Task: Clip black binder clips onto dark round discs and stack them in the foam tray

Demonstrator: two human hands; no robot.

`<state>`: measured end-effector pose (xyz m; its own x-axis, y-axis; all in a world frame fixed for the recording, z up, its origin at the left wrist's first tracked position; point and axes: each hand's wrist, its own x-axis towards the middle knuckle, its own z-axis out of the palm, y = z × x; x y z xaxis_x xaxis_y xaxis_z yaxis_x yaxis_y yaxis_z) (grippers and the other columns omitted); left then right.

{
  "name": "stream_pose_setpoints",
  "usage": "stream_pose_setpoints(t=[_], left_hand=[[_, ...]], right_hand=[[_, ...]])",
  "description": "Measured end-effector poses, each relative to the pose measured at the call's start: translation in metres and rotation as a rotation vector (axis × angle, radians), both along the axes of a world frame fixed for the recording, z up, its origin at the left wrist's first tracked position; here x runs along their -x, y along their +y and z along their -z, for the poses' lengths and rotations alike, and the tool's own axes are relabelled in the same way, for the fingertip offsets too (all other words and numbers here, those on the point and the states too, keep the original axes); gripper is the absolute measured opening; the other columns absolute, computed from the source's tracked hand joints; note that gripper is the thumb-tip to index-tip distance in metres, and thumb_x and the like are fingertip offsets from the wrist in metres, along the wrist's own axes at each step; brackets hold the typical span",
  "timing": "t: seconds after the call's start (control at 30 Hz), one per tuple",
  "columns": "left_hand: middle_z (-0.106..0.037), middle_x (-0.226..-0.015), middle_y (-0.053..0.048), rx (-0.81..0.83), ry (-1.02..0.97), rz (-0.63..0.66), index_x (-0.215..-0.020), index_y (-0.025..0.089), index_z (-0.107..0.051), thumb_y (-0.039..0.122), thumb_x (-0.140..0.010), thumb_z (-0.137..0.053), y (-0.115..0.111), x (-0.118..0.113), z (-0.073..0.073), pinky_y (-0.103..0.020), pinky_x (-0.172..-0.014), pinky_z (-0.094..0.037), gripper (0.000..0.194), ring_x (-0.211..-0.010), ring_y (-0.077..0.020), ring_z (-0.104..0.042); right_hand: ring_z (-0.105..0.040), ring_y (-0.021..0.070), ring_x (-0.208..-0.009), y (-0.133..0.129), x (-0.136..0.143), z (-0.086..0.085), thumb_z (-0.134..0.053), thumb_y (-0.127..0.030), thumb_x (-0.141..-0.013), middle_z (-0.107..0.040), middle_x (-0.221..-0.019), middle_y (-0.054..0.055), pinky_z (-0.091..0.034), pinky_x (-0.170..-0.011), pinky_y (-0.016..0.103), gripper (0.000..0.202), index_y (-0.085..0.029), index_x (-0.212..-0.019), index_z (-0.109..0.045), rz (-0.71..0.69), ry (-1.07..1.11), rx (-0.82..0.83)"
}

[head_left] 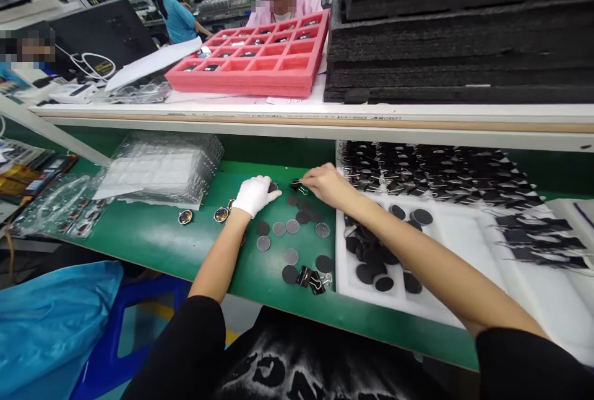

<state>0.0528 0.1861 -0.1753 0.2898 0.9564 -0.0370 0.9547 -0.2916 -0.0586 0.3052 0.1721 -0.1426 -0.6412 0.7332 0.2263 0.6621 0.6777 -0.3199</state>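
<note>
My left hand (253,195), in a white glove, is closed round a dark round piece (273,187) that shows between thumb and fingers. To its right, my bare right hand (325,183) pinches a black binder clip (296,185) by its wire handles, a short gap away from the round piece. Dark and grey discs (292,226) lie scattered on the green table (208,264) below both hands. Several round pieces with amber, shiny faces (185,217) rest to the left, some partly hidden by my left arm. Loose binder clips (315,279) lie near the front edge.
At right, a white foam tray (445,233) holds more discs, with rows of binder clips (431,165) behind it. Clear plastic trays (162,168) are stacked at left. Overhead, a shelf (278,119) carries a red foam tray (241,81) and black foam sheets (440,47). Co-workers stand beyond.
</note>
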Motion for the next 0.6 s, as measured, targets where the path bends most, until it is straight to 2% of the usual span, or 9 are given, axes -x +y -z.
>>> stream_pose_setpoints(t=[0.07, 0.13, 0.23, 0.3, 0.37, 0.43, 0.53, 0.6], left_hand=[[-0.069, -0.103, -0.016, 0.007, -0.008, 0.000, -0.113, 0.015, -0.066, 0.063, -0.097, -0.050, 0.004, 0.002, -0.001, -0.036, -0.079, -0.048, 0.054, -0.097, -0.0315, -0.068], [-0.069, -0.105, -0.016, 0.019, -0.021, 0.023, -0.118, 0.015, -0.065, 0.062, -0.097, -0.051, 0.007, 0.007, -0.001, -0.037, -0.080, -0.049, 0.053, -0.098, -0.0312, -0.068], [-0.066, -0.121, -0.017, 0.041, -0.053, 0.087, -0.141, 0.017, -0.055, 0.057, -0.096, -0.057, 0.008, 0.018, 0.001, -0.037, -0.086, -0.049, 0.060, -0.108, -0.0317, -0.066], [-0.062, -0.130, -0.017, 0.059, -0.078, 0.124, -0.150, 0.021, -0.048, 0.052, -0.096, -0.059, 0.008, 0.025, 0.003, -0.037, -0.090, -0.049, 0.063, -0.114, -0.0313, -0.064], [-0.062, -0.130, -0.016, 0.070, -0.098, 0.141, -0.147, 0.024, -0.051, 0.050, -0.096, -0.058, 0.007, 0.029, 0.005, -0.038, -0.090, -0.049, 0.058, -0.112, -0.0309, -0.064], [-0.063, -0.125, -0.014, 0.070, -0.113, 0.144, -0.139, 0.023, -0.059, 0.050, -0.096, -0.058, 0.007, 0.030, 0.005, -0.039, -0.087, -0.049, 0.050, -0.107, -0.0309, -0.065], [-0.063, -0.112, -0.014, 0.055, -0.119, 0.135, -0.123, 0.020, -0.066, 0.051, -0.093, -0.058, 0.008, 0.026, 0.004, -0.040, -0.084, -0.049, 0.043, -0.102, -0.0317, -0.065], [-0.063, -0.107, -0.014, 0.046, -0.113, 0.132, -0.115, 0.018, -0.068, 0.050, -0.092, -0.059, 0.008, 0.023, 0.003, -0.040, -0.083, -0.049, 0.040, -0.101, -0.0325, -0.065]], right_hand=[[-0.070, 0.0249, -0.099, 0.034, 0.016, 0.007, -0.051, -0.010, -0.094, -0.077, -0.110, 0.015, -0.041, -0.092, 0.040, 0.030, -0.017, -0.098, -0.081, -0.069, 0.004, 0.055], [-0.071, 0.0235, -0.099, 0.053, 0.028, 0.013, -0.053, -0.008, -0.090, -0.078, -0.108, 0.013, -0.044, -0.092, 0.038, 0.030, -0.018, -0.094, -0.081, -0.122, -0.011, 0.088], [-0.070, 0.0222, -0.104, 0.058, 0.033, 0.018, -0.053, -0.008, -0.086, -0.077, -0.113, 0.011, -0.046, -0.098, 0.037, 0.032, -0.019, -0.097, -0.081, -0.154, -0.004, 0.142], [-0.067, 0.0224, -0.113, 0.055, 0.033, 0.017, -0.055, -0.009, -0.083, -0.075, -0.122, 0.008, -0.045, -0.103, 0.038, 0.037, -0.022, -0.108, -0.079, -0.134, 0.016, 0.182], [-0.061, 0.0237, -0.126, 0.056, 0.039, 0.015, -0.055, -0.012, -0.083, -0.068, -0.136, 0.007, -0.042, -0.109, 0.041, 0.049, -0.025, -0.127, -0.071, -0.035, 0.056, 0.212], [-0.053, 0.0260, -0.134, 0.062, 0.054, 0.014, -0.045, -0.016, -0.090, -0.059, -0.147, 0.010, -0.039, -0.112, 0.046, 0.055, -0.023, -0.143, -0.057, 0.156, 0.105, 0.236], [-0.049, 0.0344, -0.136, 0.076, 0.087, 0.020, -0.026, -0.023, -0.099, -0.054, -0.145, 0.020, -0.038, -0.109, 0.059, 0.053, -0.017, -0.147, -0.048, 0.500, 0.141, 0.296], [-0.045, 0.0395, -0.136, 0.084, 0.108, 0.028, -0.026, -0.031, -0.101, -0.054, -0.140, 0.024, -0.034, -0.108, 0.065, 0.050, -0.015, -0.143, -0.049, 0.663, 0.143, 0.333]])
